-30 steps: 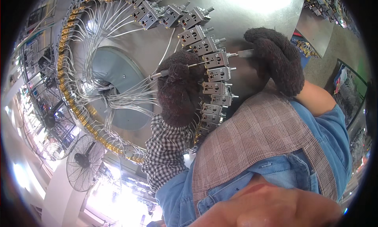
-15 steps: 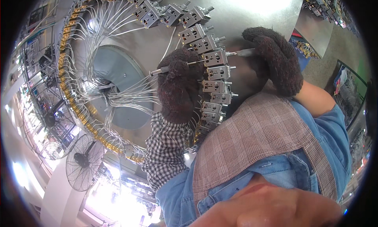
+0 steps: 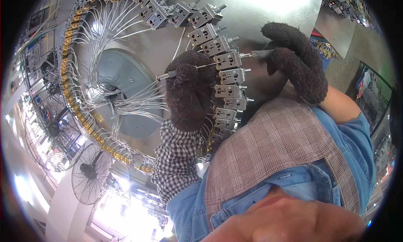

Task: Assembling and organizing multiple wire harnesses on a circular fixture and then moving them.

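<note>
My left hand [image 3: 189,91], in a dark knitted glove, is closed around a slim screwdriver [image 3: 166,76]. The screwdriver's thin metal shaft reaches right, its tip at a small silver metal box [image 3: 229,59] with round holes and a threaded stud. On the box's other side my right hand [image 3: 296,61], gloved alike, pinches a narrow grey tool [image 3: 262,53] whose tip meets that stud; the kind of tool is hard to make out. Similar metal boxes [image 3: 226,91] stand in a curved row above and below this one. White wires [image 3: 138,107] run from the row toward the middle.
The boxes and brass-coloured fittings [image 3: 66,70] form a large ring around a grey round hub [image 3: 126,70]. A shiny metal surface [image 3: 268,15] lies beyond the row. More wired parts [image 3: 346,9] are at the far right. Standing fans [image 3: 89,170] are at the left.
My right hand has moved slightly right, and its fingers have shifted on the grey tool. The upper boxes have moved a little left. My left hand stays nearly in place.
</note>
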